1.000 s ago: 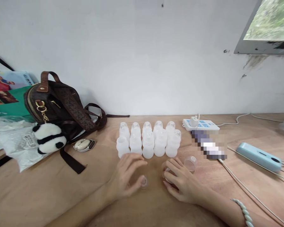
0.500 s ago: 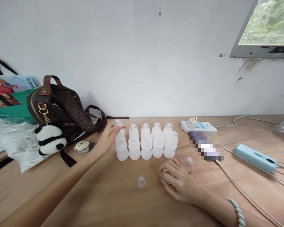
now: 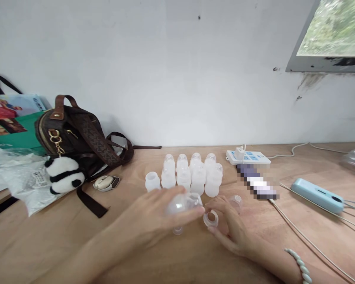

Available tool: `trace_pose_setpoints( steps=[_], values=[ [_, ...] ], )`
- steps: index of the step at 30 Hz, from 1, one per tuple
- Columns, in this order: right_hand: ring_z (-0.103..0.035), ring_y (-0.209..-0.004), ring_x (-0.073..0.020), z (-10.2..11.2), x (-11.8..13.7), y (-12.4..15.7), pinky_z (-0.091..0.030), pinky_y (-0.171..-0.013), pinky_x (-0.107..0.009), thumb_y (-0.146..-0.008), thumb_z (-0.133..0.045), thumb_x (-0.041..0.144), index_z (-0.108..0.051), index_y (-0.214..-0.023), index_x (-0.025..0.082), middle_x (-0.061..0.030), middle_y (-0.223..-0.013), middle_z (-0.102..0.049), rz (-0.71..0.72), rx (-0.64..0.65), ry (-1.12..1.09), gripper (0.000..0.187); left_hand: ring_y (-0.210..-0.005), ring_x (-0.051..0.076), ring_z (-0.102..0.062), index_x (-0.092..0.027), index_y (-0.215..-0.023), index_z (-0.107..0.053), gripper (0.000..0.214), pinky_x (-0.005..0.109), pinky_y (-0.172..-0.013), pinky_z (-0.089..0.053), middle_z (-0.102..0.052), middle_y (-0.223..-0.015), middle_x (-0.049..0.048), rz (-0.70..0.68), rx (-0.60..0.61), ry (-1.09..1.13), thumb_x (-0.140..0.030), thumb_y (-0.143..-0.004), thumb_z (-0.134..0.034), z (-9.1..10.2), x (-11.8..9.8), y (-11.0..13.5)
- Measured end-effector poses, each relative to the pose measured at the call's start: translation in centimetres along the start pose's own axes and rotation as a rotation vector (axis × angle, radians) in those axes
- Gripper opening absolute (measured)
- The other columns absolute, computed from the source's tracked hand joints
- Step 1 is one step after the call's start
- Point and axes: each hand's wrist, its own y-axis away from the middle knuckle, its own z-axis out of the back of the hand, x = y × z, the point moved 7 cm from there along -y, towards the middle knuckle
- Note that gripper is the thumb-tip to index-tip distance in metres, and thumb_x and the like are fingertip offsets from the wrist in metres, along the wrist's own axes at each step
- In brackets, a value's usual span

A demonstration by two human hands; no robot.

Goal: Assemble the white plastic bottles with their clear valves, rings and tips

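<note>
My left hand (image 3: 159, 213), blurred by motion, is closed around a white baby bottle (image 3: 180, 203) with a clear cap, tipped on its side with the cap pointing right. My right hand (image 3: 229, 223) rests low over the table, thumb and forefinger at the edges of a translucent bottle collar ring (image 3: 210, 218). Behind its knuckles lies a clear cap (image 3: 236, 202). A clear bottle nipple (image 3: 178, 230) is on the table, partly covered by my left hand. Capped white baby bottles (image 3: 197, 177) stand in rows behind; at their left end is an uncapped, open-necked bottle (image 3: 152, 181).
To the left are a dark backpack (image 3: 83, 138), a panda plush (image 3: 65, 175), a plastic bag (image 3: 26, 181) and a beige computer mouse (image 3: 103, 183). On the right lie a power strip (image 3: 254, 157), a pixelated phone (image 3: 256, 181), a light-blue device (image 3: 318, 196) and cables.
My left hand has come back from the row's left end toward the front centre, carrying a capped bottle. My right hand's fingers have spread somewhat around the collar ring.
</note>
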Motion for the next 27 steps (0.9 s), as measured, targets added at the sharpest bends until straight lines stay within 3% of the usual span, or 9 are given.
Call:
trace_pose_setpoints(
  steps=[3,5,9,14,19,22,24,26,27],
  values=[
    [-0.067,-0.093,-0.0254,-0.2,0.8,0.3,-0.056,-0.077,-0.034,-0.092,-0.063,0.046,-0.036,-0.136,0.018,-0.0137,-0.112,-0.065,-0.061,0.06,-0.057,0.059,-0.104,0.025,-0.068,-0.028,-0.137,-0.047,0.049,0.035,-0.089,-0.054,-0.068,-0.124,0.0071,-0.117,0.068,0.076,-0.012,-0.091,-0.047,-2.5,-3.1,0.2],
    [-0.069,-0.086,-0.0232,-0.5,1.7,0.2,-0.056,-0.072,-0.031,-0.091,-0.066,0.048,-0.039,-0.131,0.021,-0.0108,-0.106,-0.068,-0.079,0.128,-0.085,0.056,-0.099,0.028,-0.069,-0.023,-0.128,-0.049,0.039,0.038,-0.085,-0.054,-0.07,-0.118,0.0097,-0.104,0.128,0.118,-0.013,-0.09,-0.048,-3.6,-4.0,0.2],
    [-0.068,-0.077,-0.02,0.3,3.3,0.0,-0.054,-0.066,-0.027,-0.096,-0.058,0.052,-0.05,-0.113,0.021,-0.0078,-0.094,-0.072,-0.084,0.158,-0.064,0.037,-0.08,0.028,-0.07,-0.019,-0.107,-0.053,0.024,0.037,-0.071,-0.05,-0.072,-0.098,0.0078,0.135,0.345,0.152,-0.027,-0.086,-0.062,-5.0,-3.4,0.4],
    [-0.056,-0.06,-0.0159,1.0,3.9,0.2,-0.048,-0.056,-0.026,-0.092,-0.05,0.068,-0.051,-0.076,0.021,-0.002,-0.067,-0.059,-0.112,0.153,-0.063,0.05,-0.066,0.022,-0.065,-0.022,-0.09,-0.053,0.03,0.027,-0.053,-0.034,-0.07,-0.08,-0.001,0.344,0.524,0.322,-0.038,-0.077,-0.075,-4.9,-3.2,1.5],
    [-0.059,-0.064,-0.0213,0.9,4.4,1.9,-0.05,-0.065,-0.033,-0.088,-0.06,0.063,-0.062,-0.087,0.023,-0.0038,-0.068,-0.06,-0.115,0.247,-0.023,0.041,-0.053,0.018,-0.059,-0.026,-0.088,-0.057,0.024,0.026,-0.046,-0.026,-0.067,-0.069,-0.0046,0.469,0.586,0.51,-0.037,-0.074,-0.073,-4.7,-3.5,2.3],
    [-0.063,-0.066,-0.0259,4.3,2.6,3.0,-0.052,-0.063,-0.037,-0.084,-0.06,0.067,-0.066,-0.097,0.024,-0.0062,-0.07,-0.064,-0.216,0.097,0.09,0.045,-0.064,0.018,-0.061,-0.028,-0.093,-0.061,0.028,0.024,-0.051,-0.036,-0.069,-0.08,-0.0046,0.476,0.564,0.589,-0.043,-0.072,-0.072,-4.1,-2.4,3.6],
    [-0.062,-0.062,-0.0248,9.1,0.2,3.7,-0.049,-0.056,-0.035,-0.088,-0.054,0.067,-0.064,-0.102,0.025,-0.0073,-0.075,-0.067,-0.378,-0.183,0.256,0.046,-0.076,0.019,-0.062,-0.029,-0.097,-0.062,0.037,0.023,-0.059,-0.043,-0.07,-0.092,-0.0037,0.531,0.512,0.658,-0.051,-0.069,-0.074,-3.6,-0.8,5.1],
    [-0.059,-0.058,-0.0217,12.6,-2.3,4.1,-0.046,-0.053,-0.032,-0.088,-0.058,0.061,-0.06,-0.098,0.026,-0.0036,-0.071,-0.065,-0.53,-0.261,0.393,0.037,-0.079,0.019,-0.061,-0.027,-0.097,-0.062,0.04,0.025,-0.064,-0.045,-0.069,-0.091,-0.0032,0.636,0.437,0.747,-0.053,-0.069,-0.074,-3.3,1.0,6.6],
    [-0.057,-0.057,-0.0209,13.6,-3.4,4.0,-0.045,-0.053,-0.032,-0.086,-0.061,0.061,-0.059,-0.094,0.026,-0.0018,-0.067,-0.062,-0.574,-0.231,0.446,0.036,-0.077,0.019,-0.06,-0.027,-0.096,-0.062,0.039,0.024,-0.064,-0.045,-0.069,-0.088,-0.0034,0.667,0.408,0.779,-0.053,-0.069,-0.074,-3.3,1.7,7.2]
  ],
)
